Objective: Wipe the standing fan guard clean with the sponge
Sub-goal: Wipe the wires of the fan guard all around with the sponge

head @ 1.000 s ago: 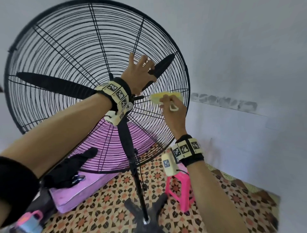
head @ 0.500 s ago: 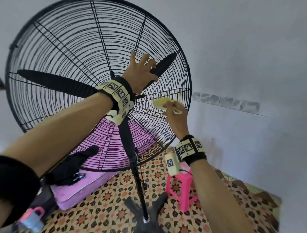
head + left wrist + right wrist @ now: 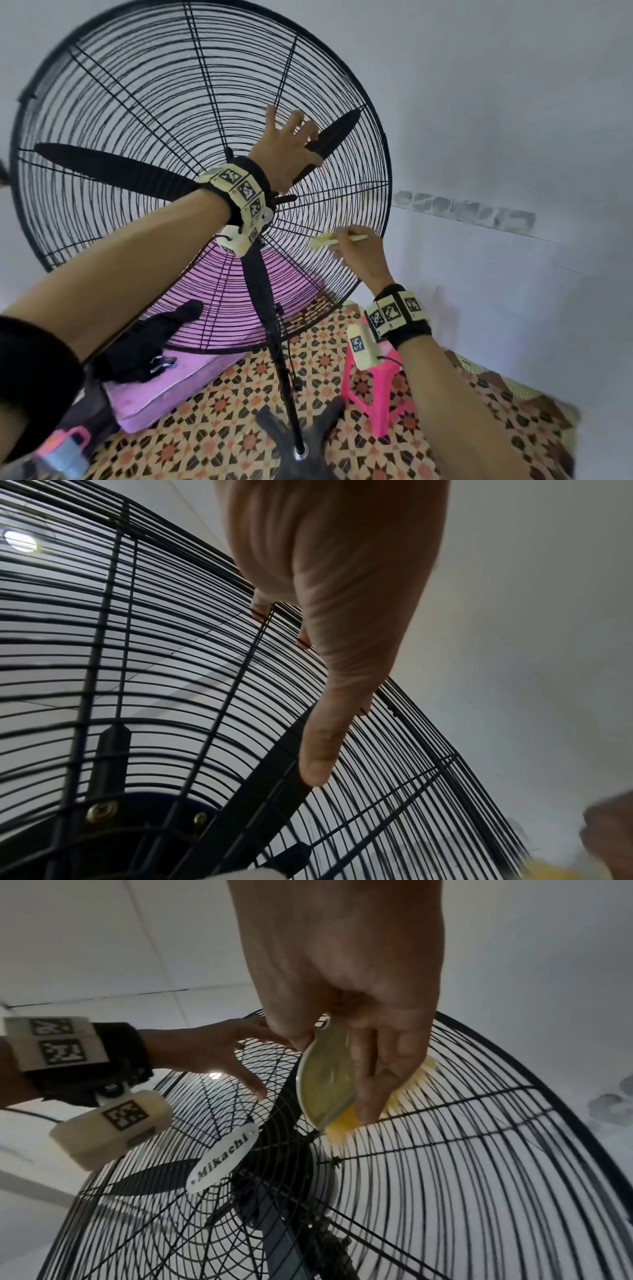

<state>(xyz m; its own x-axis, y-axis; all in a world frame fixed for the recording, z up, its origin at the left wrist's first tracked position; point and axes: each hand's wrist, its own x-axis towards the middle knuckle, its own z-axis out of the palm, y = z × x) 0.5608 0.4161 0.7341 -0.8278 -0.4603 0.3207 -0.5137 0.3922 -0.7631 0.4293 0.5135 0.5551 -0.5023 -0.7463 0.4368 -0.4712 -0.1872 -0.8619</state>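
White wall, fan guard (image 3: pixel 144 102), right hand (image 3: pixel 359 257) pressing sponge (image 3: pixel 342 1121)

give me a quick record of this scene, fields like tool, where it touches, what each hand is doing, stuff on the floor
tool: yellow brush, bristled, not plainly a sponge
contact: bristles on the fan guard wires, right of the hub
right hand: grips the brush
left hand: fingers spread flat on the guard, above the hub
badge: Mikachi plate at guard centre
floor: pink stool, purple cushion, patterned tiles
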